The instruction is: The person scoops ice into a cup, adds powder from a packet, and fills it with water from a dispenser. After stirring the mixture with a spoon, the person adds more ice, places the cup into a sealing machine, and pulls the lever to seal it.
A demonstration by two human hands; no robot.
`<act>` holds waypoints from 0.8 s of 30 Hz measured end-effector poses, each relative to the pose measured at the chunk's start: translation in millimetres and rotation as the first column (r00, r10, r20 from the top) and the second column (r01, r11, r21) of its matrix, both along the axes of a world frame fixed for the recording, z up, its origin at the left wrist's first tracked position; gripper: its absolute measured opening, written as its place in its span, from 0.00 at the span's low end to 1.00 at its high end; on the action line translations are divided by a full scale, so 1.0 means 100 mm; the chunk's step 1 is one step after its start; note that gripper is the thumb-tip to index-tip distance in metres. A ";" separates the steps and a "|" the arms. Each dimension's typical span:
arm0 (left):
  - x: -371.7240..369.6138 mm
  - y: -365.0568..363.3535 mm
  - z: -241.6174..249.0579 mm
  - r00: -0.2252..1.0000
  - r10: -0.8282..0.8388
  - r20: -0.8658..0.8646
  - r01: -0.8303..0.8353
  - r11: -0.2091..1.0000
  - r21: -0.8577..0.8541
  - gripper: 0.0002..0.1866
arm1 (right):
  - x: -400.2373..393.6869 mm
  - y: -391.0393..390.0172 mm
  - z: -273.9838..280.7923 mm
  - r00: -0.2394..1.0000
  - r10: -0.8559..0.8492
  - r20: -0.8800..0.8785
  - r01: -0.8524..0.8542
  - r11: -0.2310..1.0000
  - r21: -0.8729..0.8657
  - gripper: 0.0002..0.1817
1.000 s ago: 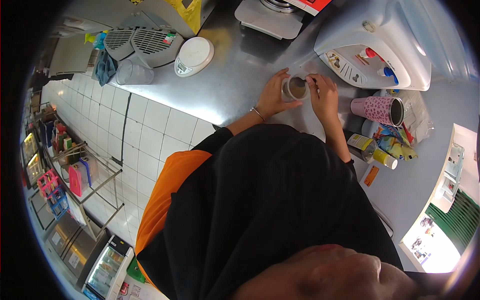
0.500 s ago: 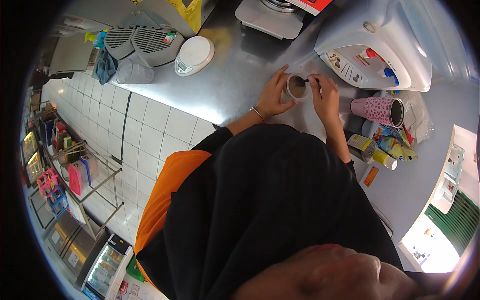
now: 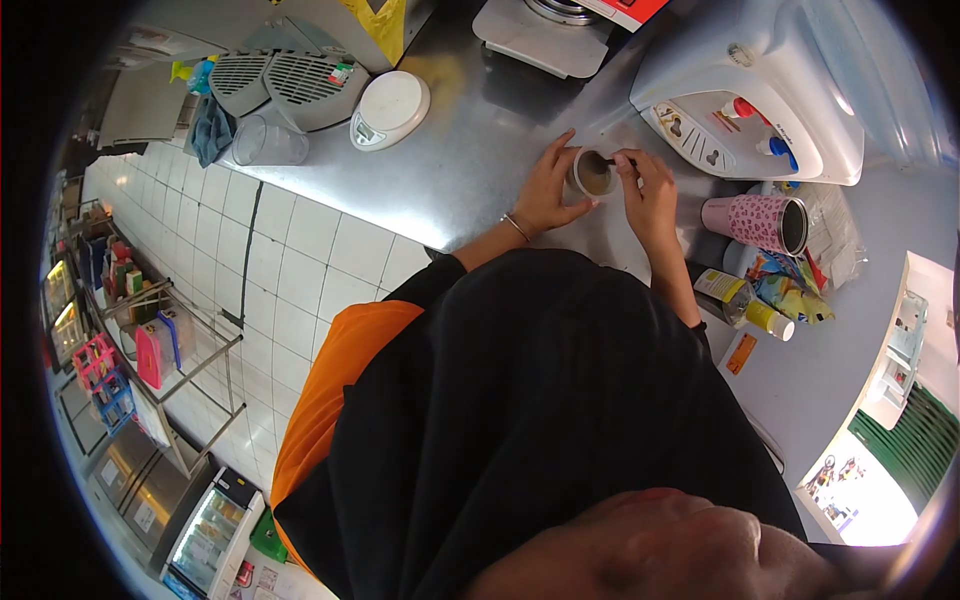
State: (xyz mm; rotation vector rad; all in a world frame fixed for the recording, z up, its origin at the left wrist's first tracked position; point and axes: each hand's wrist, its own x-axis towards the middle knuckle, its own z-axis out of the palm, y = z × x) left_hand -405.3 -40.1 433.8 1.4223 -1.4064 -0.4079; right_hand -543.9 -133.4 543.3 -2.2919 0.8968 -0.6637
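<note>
A small clear plastic cup with brownish liquid in it is near the front edge of the steel counter. My left hand is curved around the cup's left side, thumb along the near side. In my right hand, fingers and thumb pinch the dark handle of a spoon. The spoon dips into the cup from the right; its bowl is hidden in the liquid.
A white water dispenser stands at the back right. Right of my hand are a pink tumbler and a yellow-capped bottle. A kitchen scale and a clear jug sit to the left. A burner is behind.
The spoon handle has shifted slightly within the cup in my right hand. My left hand stays in place around the cup.
</note>
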 end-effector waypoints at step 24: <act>0.00 0.00 0.04 0.999 0.038 -0.040 -0.037 0.999 0.029 0.45 | -0.13 0.17 0.39 0.991 0.131 -0.030 -0.134 0.966 -0.223 0.06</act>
